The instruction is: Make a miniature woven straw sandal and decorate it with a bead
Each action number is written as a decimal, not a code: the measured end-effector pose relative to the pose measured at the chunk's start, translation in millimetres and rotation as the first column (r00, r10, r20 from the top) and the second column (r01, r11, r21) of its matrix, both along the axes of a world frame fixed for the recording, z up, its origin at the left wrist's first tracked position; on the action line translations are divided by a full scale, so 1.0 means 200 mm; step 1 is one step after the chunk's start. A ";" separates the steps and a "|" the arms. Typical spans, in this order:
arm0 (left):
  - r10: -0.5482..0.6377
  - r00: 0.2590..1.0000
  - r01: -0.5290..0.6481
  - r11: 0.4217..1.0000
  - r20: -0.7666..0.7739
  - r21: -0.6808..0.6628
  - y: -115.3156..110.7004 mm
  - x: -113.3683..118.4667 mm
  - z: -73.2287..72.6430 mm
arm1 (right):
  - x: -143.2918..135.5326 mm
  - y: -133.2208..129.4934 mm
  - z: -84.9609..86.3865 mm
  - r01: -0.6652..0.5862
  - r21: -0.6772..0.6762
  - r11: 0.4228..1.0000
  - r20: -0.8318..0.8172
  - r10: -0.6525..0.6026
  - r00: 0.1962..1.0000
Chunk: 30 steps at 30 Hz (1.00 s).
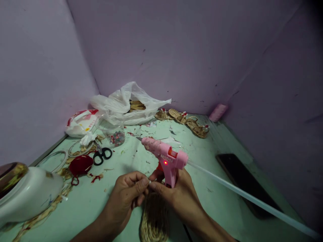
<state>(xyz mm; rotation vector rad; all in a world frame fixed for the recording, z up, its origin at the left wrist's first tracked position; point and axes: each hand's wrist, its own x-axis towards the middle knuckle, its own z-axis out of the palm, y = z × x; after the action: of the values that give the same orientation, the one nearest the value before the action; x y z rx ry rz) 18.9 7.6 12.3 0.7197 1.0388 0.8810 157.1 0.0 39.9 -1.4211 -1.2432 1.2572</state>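
your left hand [130, 193] is in front of you, low on the bench [202, 188], and its thumb and fingers are pressed together on a small white piece [149, 182]. your right hand [180, 196] has its fingers closed around the handle of the pink glue gun [161, 151], while its thumb tip is at the same white piece, just beside your left fingertips; i cannot tell if it also pinches it. the glue gun is tilted above the bench with its nozzle to the left, its red light is lit, and a long translucent glue stick [227, 183] comes out from its back to the right. below your two hands is a woven straw sole [153, 225], partly in shadow; whether your hands touch it, i cannot tell. to the left are black-handled scissors [102, 156], just beside a dark red bundle [81, 164]. behind them a clear cup [117, 136] contains small beads, near the white plastic bag [136, 116]. three small straw sandals [198, 129] lie near the back wall, and a black phone [242, 178] lies on the right, under the glue stick.
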 end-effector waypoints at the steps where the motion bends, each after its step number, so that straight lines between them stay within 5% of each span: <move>1: 0.004 1.000 -0.004 1.000 -0.030 0.023 0.00 0.00 0.00 | 0.00 0.00 0.00 -0.011 0.010 1.000 -0.002 0.011 1.000; 6: -0.032 0.988 0.049 0.993 -0.153 0.110 0.01 -0.02 0.01 | 0.00 -0.01 0.00 -0.024 0.052 0.998 -0.023 0.026 0.999; 13: -0.057 0.992 0.066 0.995 -0.113 0.076 0.00 -0.03 0.04 | -0.01 -0.01 0.02 -0.064 0.074 0.995 -0.010 0.065 0.998; 17: -0.002 0.998 0.008 0.996 -0.059 0.091 0.03 -0.05 0.06 | 0.07 -0.04 0.04 0.017 0.063 0.998 0.097 -0.023 0.995; 19: 0.034 0.999 -0.035 0.997 0.008 0.069 0.07 -0.07 0.05 | 0.14 -0.07 0.01 0.093 0.071 0.993 0.134 -0.102 0.986; 24: 0.038 0.995 -0.038 0.999 0.089 0.002 0.15 -0.11 -0.01 | 0.32 -0.21 -0.12 0.177 -0.054 0.983 -0.155 -0.184 0.971; 30: 0.002 0.999 -0.003 1.000 0.040 0.026 0.13 -0.09 -0.04 | 0.34 -0.28 -0.16 0.028 -0.063 0.998 0.021 -0.027 0.999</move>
<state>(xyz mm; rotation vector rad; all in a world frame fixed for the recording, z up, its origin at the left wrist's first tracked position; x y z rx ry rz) 0.1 34.5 4.4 0.7194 0.9948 0.9092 225.5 -55.3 8.0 -1.4941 -1.2027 1.2768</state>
